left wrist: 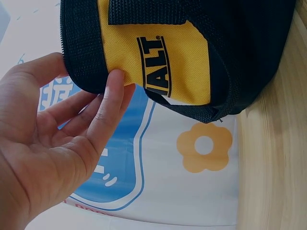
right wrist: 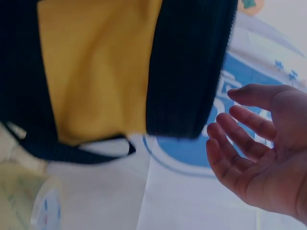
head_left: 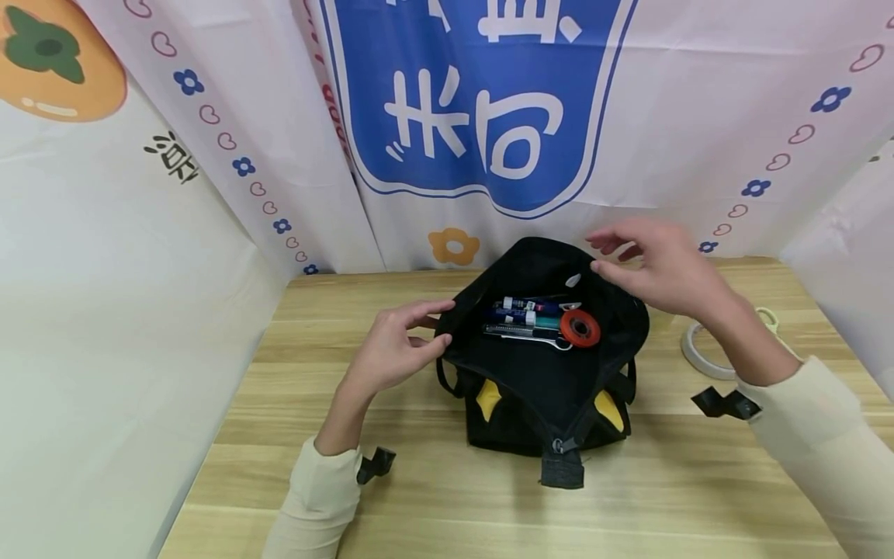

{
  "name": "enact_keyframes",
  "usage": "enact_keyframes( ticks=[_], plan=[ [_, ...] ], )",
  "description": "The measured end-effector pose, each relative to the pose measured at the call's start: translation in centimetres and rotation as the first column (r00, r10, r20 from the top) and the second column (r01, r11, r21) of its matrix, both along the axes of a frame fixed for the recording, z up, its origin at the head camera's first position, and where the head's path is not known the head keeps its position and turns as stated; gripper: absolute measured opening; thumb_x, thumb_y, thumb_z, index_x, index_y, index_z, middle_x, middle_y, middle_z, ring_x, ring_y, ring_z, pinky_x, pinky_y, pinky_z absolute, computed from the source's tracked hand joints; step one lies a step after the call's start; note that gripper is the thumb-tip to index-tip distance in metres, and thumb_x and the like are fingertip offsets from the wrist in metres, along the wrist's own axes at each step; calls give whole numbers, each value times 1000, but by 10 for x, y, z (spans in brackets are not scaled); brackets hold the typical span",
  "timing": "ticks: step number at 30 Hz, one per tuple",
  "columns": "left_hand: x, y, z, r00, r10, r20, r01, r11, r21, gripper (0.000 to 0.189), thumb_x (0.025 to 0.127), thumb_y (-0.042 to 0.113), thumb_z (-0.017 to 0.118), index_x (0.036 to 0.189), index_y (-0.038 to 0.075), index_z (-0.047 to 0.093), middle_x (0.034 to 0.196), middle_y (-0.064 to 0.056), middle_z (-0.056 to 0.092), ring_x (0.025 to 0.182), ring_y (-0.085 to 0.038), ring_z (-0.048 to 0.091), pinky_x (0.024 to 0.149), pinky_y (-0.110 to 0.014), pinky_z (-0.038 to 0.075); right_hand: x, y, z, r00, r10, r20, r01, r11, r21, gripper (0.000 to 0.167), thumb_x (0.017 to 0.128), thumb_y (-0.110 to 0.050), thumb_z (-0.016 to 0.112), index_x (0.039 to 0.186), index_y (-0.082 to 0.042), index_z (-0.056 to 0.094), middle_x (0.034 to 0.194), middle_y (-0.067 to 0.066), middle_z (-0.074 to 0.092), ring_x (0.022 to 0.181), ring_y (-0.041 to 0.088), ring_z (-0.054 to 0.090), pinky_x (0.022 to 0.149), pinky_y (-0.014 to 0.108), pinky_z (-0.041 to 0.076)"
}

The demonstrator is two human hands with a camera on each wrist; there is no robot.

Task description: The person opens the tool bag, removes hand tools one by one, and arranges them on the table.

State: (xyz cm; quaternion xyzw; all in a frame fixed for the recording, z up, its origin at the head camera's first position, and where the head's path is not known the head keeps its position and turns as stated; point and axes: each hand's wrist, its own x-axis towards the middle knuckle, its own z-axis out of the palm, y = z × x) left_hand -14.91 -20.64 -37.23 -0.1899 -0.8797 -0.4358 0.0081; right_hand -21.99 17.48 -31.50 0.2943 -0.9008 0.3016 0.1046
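A black and yellow tool bag [head_left: 552, 373] stands unzipped on the table, its mouth spread wide. Inside lie several pens or markers [head_left: 520, 310], a slim silver-and-black tool [head_left: 524, 334] and a red round reel [head_left: 580, 328]. My left hand [head_left: 398, 345] pinches the bag's left rim, with fingertips [left wrist: 114, 86] against the yellow side panel in the left wrist view. Above the right rim hovers my right hand [head_left: 660, 268], fingers loosely bent and holding nothing. In the right wrist view that hand [right wrist: 259, 139] is apart from the bag's zipped edge.
Right of the bag, partly behind my right forearm, lie a white tape roll [head_left: 698, 357] and a pale-green-handled item [head_left: 768, 318], likely scissors. A printed cloth [head_left: 628, 155] hangs along the back edge of the wooden table [head_left: 293, 435].
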Motion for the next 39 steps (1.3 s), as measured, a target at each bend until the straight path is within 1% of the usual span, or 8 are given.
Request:
enact_keyframes(
  ticks=[2, 4, 7, 11, 17, 23, 29, 39],
  plan=[
    [0, 0, 0, 1000, 2, 5, -2, 1000, 0, 47, 97, 10, 75, 144, 8, 69, 145, -15, 69, 121, -34, 73, 85, -35, 69, -2, -9, 1, 999, 41, -8, -41, 999, 14, 32, 97, -7, 78, 128, -5, 75, 121, 14, 78, 105, 28, 75, 90, 48, 66],
    [0, 0, 0, 1000, 3, 13, -3, 1000, 3, 47, 97, 10, 75, 144, 8, 68, 145, -15, 69, 122, -34, 73, 86, -34, 69, -3, -19, 1, 997, 73, 1, -73, 997, 26, 31, 96, -8, 79, 127, -5, 75, 120, 14, 78, 106, 28, 74, 91, 52, 66],
    [0, 0, 0, 1000, 8, 27, -8, 1000, 6, 47, 97, 9, 75, 144, 9, 69, 145, -14, 69, 123, -33, 73, 86, -32, 68, -7, -33, -2, 993, 115, 22, -116, 991, 63, 32, 96, -10, 79, 127, -7, 76, 118, 13, 78, 106, 27, 73, 90, 50, 66],
    [0, 0, -1, 999, 6, 33, -6, 1000, 12, 47, 97, 9, 75, 144, 8, 68, 146, -14, 68, 123, -33, 72, 86, -32, 68, -13, -51, -10, 982, 166, 89, -175, 978, 115, 33, 97, -14, 79, 129, -8, 74, 117, 11, 78, 106, 25, 74, 90, 48, 65],
    [0, 1, 0, 1000, 3, 27, -3, 1000, 5, 47, 98, 10, 74, 144, 9, 68, 146, -14, 68, 124, -33, 72, 86, -32, 68, -24, -70, -27, 947, 236, 216, -270, 953, 140, 34, 98, -14, 77, 132, -7, 73, 124, 13, 76, 110, 28, 74, 96, 48, 64],
    [-1, 1, 0, 999, 1, 34, -1, 1000, 13, 46, 98, 9, 75, 144, 8, 68, 145, -14, 69, 124, -33, 72, 86, -32, 68, -36, -82, -45, 914, 271, 302, -329, 930, 161, 39, 98, -14, 77, 135, -3, 71, 134, 16, 73, 117, 33, 72, 99, 49, 63],
    [-2, 1, 0, 999, -2, 44, 1, 1000, 26, 47, 98, 8, 75, 144, 8, 68, 145, -15, 69, 124, -34, 72, 87, -37, 68, -42, -90, -62, 903, 271, 334, -338, 927, 162, 41, 96, -14, 79, 134, -2, 71, 134, 18, 73, 118, 35, 72, 99, 49, 63],
    [-1, 0, 0, 999, 0, 38, 0, 1000, 15, 47, 97, 8, 75, 144, 9, 68, 146, -14, 69, 123, -33, 72, 86, -31, 68, -47, -98, -97, 926, 202, 318, -255, 958, 135, 39, 96, -12, 79, 133, -2, 72, 132, 15, 74, 120, 33, 71, 99, 50, 62]
  ],
)
